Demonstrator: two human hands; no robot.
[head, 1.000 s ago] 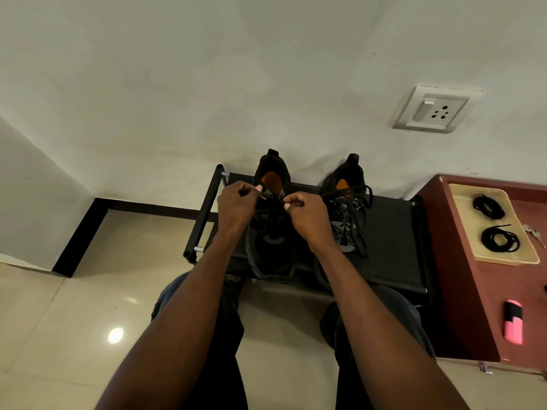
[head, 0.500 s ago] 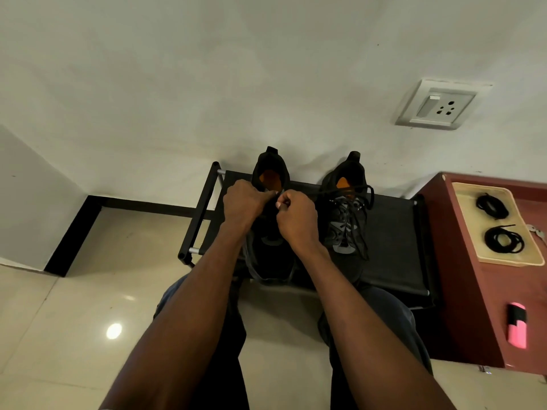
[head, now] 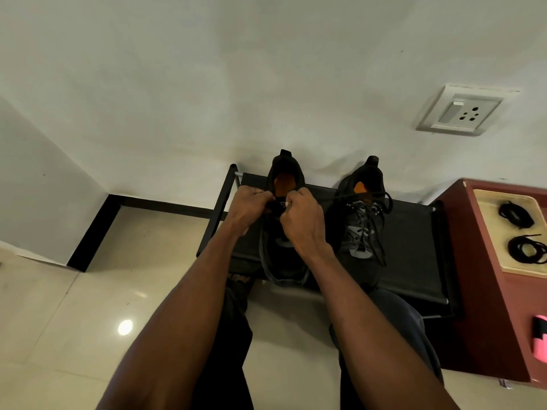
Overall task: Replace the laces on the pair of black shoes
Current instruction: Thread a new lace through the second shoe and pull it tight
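Two black shoes with orange insoles stand side by side on a low black rack (head: 414,238) against the wall. My left hand (head: 247,207) and my right hand (head: 302,216) are curled close together over the tongue of the left shoe (head: 284,261), pinching its black lace near the top eyelets. The lace itself is mostly hidden by my fingers. The right shoe (head: 362,232) stands untouched, its black laces hanging loose down its side. Two coiled black laces (head: 516,214) (head: 528,250) lie in a cream tray (head: 503,255) at the right.
The tray sits on a red-brown cabinet (head: 479,306) to the right of the rack, with a pink object (head: 540,341) near its front edge. A wall socket (head: 460,112) is above. My knees are below the rack, over a glossy tiled floor (head: 74,321).
My hands have come together from apart at the left shoe's sides to nearly touching above its tongue, and moved slightly toward the shoe's opening.
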